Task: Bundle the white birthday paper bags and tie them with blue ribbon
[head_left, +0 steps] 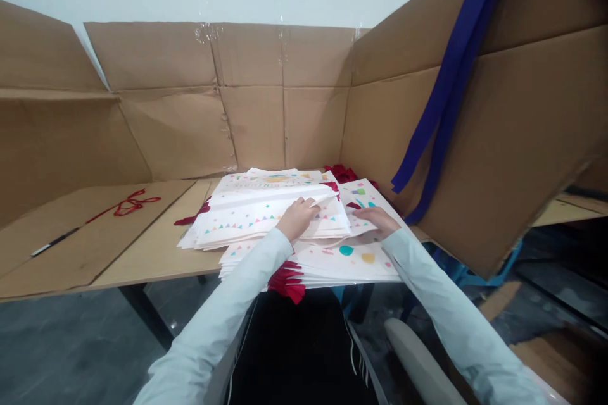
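Two overlapping stacks of white party-print paper sheets lie at the near edge of the tabletop [137, 262]: the upper stack [247, 218] rests askew over the lower stack [356, 259], whose front reaches that edge. The left hand [298, 218] lies over the upper stack's right end, its fingers curled beside a raised sheet edge, perhaps to steady the loose paper; whether they pinch it, I cannot tell. The right hand [382, 223] reaches in from the right, its bent fingers at a bowed sheet's edge; their grip is unclear too. Crimson fringe [287, 281] pokes out at the front, seemingly because it is sandwiched among the sheets. Toward the tabletop's left end, a red cord [135, 202] trails beside a black-and-white stick [56, 242], well apart from the paper. Blue ribbons [446, 88] hang against the right cardboard panel [532, 139], which seems to serve as a screen.
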`<state>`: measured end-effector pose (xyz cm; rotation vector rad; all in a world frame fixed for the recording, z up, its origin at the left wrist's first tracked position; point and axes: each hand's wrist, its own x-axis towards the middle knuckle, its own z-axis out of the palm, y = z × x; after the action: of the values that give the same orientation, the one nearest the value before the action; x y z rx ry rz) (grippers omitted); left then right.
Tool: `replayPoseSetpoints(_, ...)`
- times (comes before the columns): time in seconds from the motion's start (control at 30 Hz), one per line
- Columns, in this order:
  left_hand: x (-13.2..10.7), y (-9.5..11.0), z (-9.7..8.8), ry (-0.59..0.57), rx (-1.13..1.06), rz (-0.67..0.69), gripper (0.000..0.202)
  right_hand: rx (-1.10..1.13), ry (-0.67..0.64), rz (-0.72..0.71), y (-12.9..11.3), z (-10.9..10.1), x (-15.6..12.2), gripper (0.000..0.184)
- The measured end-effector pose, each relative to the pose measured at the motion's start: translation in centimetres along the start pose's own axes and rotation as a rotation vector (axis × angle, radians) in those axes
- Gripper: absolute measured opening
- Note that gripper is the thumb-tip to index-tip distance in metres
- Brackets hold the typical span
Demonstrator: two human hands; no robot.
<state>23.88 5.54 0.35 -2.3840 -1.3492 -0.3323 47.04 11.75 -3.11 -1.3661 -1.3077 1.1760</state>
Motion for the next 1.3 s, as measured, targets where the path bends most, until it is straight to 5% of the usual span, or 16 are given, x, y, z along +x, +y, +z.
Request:
replayPoseSetpoints(0.13,0.2,0.5,1.0,0.045,-0.026,-0.042,0.031,-0.184,0.042,-0.074,1.7,-1.5,-0.5,0.012)
replayPoseSetpoints(0.23,0.0,0.9,2.1,0.174,-0.089,-0.104,0.025,-0.404,0.18,-0.302,1.0,-1.0,-0.9,0.011)
replayPoseSetpoints(0.33,-0.3,1.1,2.8,0.272,-0.149,-0.114,0.024,-0.434,-0.053,-0.66,-0.2,0.1,-1.1,0.022)
replayPoseSetpoints(0.43,-0.7,1.0,3.0,0.303,-0.213,-0.109,0.033,-0.498,-0.328,-0.824,-0.5,1.1,-0.6,0.038)
replayPoseSetpoints(0.6,-0.9,0.9,3.0,0.277,-0.253,-0.071,0.055,-0.423,-0.175,-0.838,0.6,2.7,0.0,0.022)
replayPoseSetpoints(0.73,-0.8,1.1,3.1,0.233,-0.195,-0.079,0.03,-0.24,0.037,-0.822,1.2,4.0,-0.5,0.028)
replayPoseSetpoints(0.8,-0.7,1.3,3.2,0.21,-0.161,-0.108,0.032,-0.086,0.095,-0.781,1.6,4.1,-0.7,0.039)
replayPoseSetpoints(1.07,-1.0,1.4,3.5,0.262,-0.088,-0.107,0.05,-0.208,0.012,-0.769,3.6,3.2,-0.9,0.032)
replayPoseSetpoints(1.3,-1.0,1.7,3.3,0.204,0.015,-0.093,0.045,-0.324,0.035,-0.763,1.9,4.0,0.6,0.023)
